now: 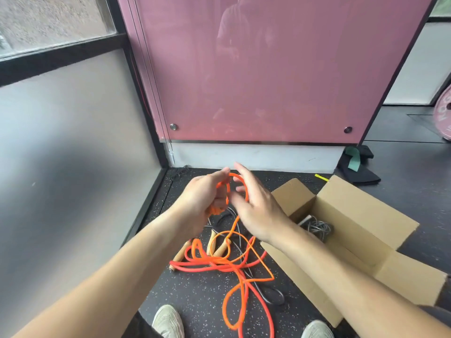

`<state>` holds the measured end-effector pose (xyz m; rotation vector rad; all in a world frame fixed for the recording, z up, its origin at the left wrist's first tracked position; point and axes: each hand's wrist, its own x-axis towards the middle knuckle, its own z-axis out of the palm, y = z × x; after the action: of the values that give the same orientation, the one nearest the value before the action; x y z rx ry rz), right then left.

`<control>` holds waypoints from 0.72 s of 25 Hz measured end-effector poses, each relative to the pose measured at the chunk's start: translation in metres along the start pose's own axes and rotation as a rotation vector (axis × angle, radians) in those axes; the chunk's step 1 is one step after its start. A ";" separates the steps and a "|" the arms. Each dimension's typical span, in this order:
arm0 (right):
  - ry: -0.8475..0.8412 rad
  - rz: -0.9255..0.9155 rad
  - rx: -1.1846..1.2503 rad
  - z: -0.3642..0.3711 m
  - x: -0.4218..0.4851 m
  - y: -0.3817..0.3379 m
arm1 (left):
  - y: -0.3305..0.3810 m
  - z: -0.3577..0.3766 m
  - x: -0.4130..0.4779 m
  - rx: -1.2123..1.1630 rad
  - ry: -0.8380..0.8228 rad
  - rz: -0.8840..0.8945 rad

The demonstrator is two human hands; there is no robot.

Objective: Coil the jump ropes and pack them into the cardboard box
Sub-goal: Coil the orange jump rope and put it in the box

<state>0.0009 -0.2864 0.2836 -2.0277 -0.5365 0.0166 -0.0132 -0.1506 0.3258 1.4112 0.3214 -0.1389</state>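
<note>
Partly done: orange jump rope [227, 189] half coiled, left of the cardboard box [353, 215], loops gripped in left hand [207, 198]; right hand [256, 211] loose-fingered against the loop, apparently gripping nothing. Inside the box, grey rope [319, 229] already coiled. Left of the box, red rope [202, 264] and black rope [273, 297] tangled, judged still to coil.

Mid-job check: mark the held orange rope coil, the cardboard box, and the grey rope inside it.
orange rope coil [228, 191], head view, strands at the fingers
cardboard box [351, 222], head view, inner back wall
grey rope [319, 228], head view, middle of the bundle
</note>
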 end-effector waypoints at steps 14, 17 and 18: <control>-0.311 0.103 -0.167 0.016 -0.006 0.003 | 0.026 -0.009 -0.001 -0.949 -0.165 0.192; -0.444 0.012 -0.168 0.023 -0.019 -0.016 | 0.026 -0.016 0.018 -0.729 0.168 0.386; -0.434 -0.042 -0.218 0.020 -0.018 -0.022 | 0.023 -0.020 0.025 -0.582 0.267 0.450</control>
<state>-0.0285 -0.2677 0.2880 -2.2346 -0.8840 0.3955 0.0145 -0.1247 0.3378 0.8889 0.2287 0.4830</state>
